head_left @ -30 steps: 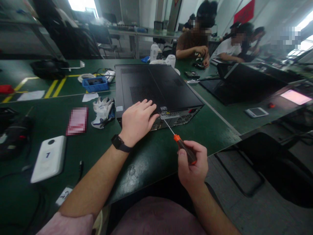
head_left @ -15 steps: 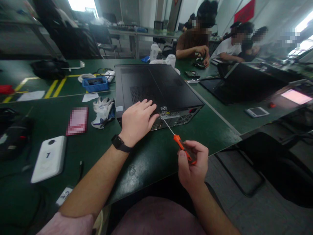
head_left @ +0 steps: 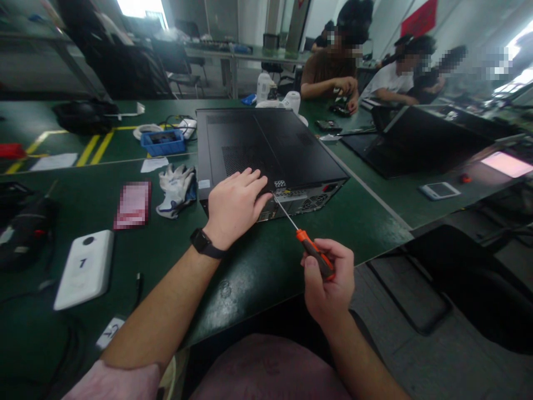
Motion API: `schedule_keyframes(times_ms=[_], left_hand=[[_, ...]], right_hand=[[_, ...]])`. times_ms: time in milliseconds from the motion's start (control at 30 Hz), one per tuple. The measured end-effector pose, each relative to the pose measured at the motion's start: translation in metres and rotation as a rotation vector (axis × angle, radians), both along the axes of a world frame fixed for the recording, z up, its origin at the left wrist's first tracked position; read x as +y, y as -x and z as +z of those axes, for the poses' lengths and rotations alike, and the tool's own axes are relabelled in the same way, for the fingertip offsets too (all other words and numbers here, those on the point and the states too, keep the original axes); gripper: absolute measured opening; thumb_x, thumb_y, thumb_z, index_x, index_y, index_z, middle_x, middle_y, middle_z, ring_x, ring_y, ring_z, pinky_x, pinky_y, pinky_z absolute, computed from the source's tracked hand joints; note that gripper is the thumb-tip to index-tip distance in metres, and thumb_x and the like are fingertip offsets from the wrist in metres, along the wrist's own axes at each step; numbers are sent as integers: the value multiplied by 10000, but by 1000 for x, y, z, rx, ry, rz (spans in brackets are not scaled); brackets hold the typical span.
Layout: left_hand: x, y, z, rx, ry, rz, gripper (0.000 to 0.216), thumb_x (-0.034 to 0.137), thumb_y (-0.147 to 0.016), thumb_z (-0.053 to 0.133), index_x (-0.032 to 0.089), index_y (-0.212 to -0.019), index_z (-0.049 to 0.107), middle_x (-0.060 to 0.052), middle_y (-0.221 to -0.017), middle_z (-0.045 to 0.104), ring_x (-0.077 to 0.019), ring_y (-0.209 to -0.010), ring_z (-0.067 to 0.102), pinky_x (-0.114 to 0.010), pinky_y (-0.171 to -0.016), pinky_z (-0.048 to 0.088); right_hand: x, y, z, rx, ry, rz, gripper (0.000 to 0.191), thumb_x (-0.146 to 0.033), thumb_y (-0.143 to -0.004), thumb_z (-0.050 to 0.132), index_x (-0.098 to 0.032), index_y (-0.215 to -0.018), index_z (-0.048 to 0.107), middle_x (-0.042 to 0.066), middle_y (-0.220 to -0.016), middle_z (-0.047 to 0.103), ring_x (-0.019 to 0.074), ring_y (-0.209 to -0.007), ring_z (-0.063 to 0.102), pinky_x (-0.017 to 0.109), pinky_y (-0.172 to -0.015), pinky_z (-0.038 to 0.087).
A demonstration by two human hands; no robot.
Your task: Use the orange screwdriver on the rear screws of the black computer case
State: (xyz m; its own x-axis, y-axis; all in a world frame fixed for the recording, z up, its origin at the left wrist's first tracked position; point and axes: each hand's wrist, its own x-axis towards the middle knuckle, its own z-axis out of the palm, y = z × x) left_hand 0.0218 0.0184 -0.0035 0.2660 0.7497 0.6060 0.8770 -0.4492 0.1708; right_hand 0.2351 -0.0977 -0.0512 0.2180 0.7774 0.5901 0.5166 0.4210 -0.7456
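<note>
A black computer case (head_left: 270, 139) lies on its side on the green table, its back panel with a fan grille facing me. My left hand (head_left: 235, 208) rests flat on the near edge of the case, fingers stretched out on the top and the thumb by the screwdriver's tip. In my right hand (head_left: 331, 272) is an orange and dark screwdriver (head_left: 314, 253), gripped by its handle. Its thin shaft points up and left to the back edge of the case, close to my left thumb. The screw itself, if any, is too small to make out.
Left of the case lie work gloves (head_left: 177, 189), a blue bin (head_left: 164, 144), a pink packet (head_left: 133, 204) and a white device marked 1 (head_left: 84, 270). To the right are a phone (head_left: 439, 190) and dark panels (head_left: 428, 139). A co-worker (head_left: 328, 78) sits across the table.
The screwdriver's handle has turned in my right hand, so more of its dark side shows. My left hand has stayed on the case.
</note>
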Motion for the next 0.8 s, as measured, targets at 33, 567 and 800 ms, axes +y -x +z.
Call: schedule_keyframes(times_ms=[33, 567, 800], left_hand=[[0, 0, 0, -3, 0, -3, 290, 338, -1096, 664, 243, -1332, 804, -101, -1469, 793, -310, -1432, 717, -515, -1232, 573], [-1, 0, 1, 0, 5, -4, 304, 334, -1098, 655, 216, -1338, 800, -128, -1476, 786, -319, -1426, 721, -528, -1229, 574], [-1, 0, 0, 20, -19, 3, 293, 345, -1106, 653, 215, -1323, 800, -113, -1467, 793, -307, -1424, 724, -495, -1224, 578]], right_hand=[[0, 0, 0, 1, -2, -11, 249, -231, -980, 692, -246, -1228, 668, -24, -829, 737, 141, -588, 687, 279, -557, 578], [0, -3, -3, -45, -29, -43, 204, -274, -1018, 675, -237, -1216, 706, 4, -861, 748, 161, -652, 718, 304, -614, 608], [3, 4, 1, 128, 34, 22, 170, -282, -1110, 567, -233, -1206, 698, -36, -739, 754, 121, -503, 689, 224, -488, 563]])
